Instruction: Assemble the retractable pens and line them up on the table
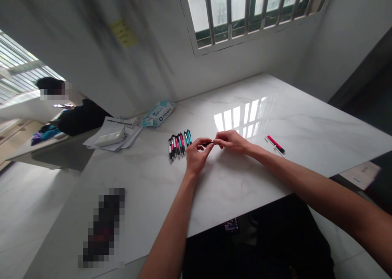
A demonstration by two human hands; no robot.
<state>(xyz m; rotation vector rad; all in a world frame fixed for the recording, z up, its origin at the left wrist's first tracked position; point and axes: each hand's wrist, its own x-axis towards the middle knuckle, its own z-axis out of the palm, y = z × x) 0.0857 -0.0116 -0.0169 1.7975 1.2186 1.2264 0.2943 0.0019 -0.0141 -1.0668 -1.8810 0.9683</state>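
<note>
In front of me, above the white marble table point(239, 185), my left hand point(196, 158) pinches a small black pen part point(207, 143) between thumb and fingers. My right hand point(232, 141) meets it from the other side, its fingertips closed at the end of the same piece; those fingers partly hide it. Left of my hands lies a row of several click pens point(176, 145) with red, white and blue barrels and black grips. Beyond my right forearm rest a red pen barrel point(275, 143) with a dark end and a thin white refill-like stick point(278, 151).
A wet wipes pack point(159, 114) lies near the wall, beside papers point(131, 138) bearing a white device point(110, 138) and cable. A pixelated dark object point(104, 226) is at the front left. Another person point(81, 116) sits far left. The table's front edge borders my lap.
</note>
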